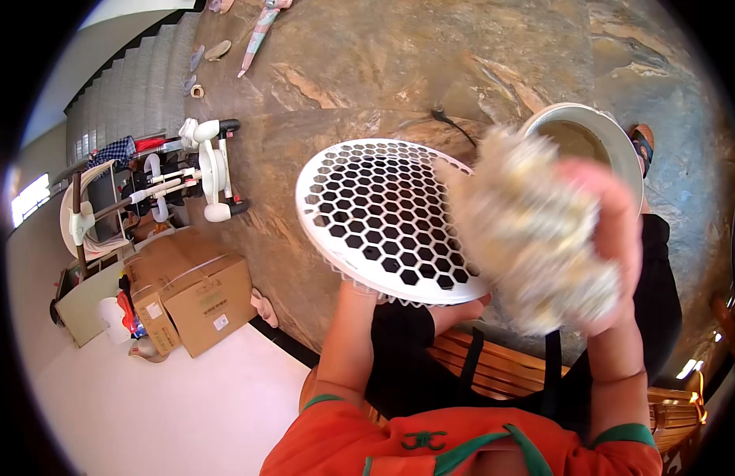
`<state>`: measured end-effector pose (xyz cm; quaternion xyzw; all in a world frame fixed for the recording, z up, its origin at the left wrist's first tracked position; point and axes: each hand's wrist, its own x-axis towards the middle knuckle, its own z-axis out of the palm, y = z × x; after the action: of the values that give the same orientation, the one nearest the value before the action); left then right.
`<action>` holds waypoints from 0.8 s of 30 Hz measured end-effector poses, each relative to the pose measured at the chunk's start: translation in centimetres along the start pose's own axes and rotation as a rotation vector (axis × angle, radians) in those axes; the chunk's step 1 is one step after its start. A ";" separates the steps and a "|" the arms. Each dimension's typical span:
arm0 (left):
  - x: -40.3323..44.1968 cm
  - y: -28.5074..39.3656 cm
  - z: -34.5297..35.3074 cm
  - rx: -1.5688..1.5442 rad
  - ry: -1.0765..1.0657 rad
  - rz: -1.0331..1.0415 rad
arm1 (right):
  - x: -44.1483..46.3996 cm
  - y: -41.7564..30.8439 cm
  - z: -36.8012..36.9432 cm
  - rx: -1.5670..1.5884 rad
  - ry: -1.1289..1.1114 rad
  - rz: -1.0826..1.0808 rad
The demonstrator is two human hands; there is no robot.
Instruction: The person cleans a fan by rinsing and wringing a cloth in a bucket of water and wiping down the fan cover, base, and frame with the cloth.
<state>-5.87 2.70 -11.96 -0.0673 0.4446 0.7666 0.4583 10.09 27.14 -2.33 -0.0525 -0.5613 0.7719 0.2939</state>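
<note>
The right hand [615, 226] has its grip closed around a shaggy pale clump [534, 238], both blurred. The clump hides the right edge of a white honeycomb grille [387, 214]; contact is unclear. The left forearm [348, 341] runs beneath the grille, its grip concealed: I cannot tell its state. A bucket [633, 170] is partly covered.

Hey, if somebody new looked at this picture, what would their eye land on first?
Probably the pale, rumpled cloth in the right hand, large and blurred just right of the middle. Next would be the round white grille with its honeycomb holes, directly left of the cloth. After that, perhaps the bucket of brownish water toward the upper right.
</note>
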 end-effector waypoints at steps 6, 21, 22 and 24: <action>-0.3 -0.6 0.1 0.044 0.001 -0.026 | 5.3 2.4 3.9 -0.054 -0.612 -0.191; -2.6 -0.6 0.9 0.158 0.027 -0.106 | 0.4 11.9 -2.5 0.352 0.117 0.832; -2.5 -0.7 1.0 0.164 0.026 -0.107 | -0.2 10.5 -2.3 0.445 0.107 0.807; -2.5 -0.6 1.1 0.171 0.028 -0.110 | -0.9 7.8 -2.6 0.332 -0.066 0.744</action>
<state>-3.63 2.02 -10.42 -0.0628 0.5103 0.6986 0.4976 8.79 27.31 -10.50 -0.1787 -0.3808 0.9070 -0.0192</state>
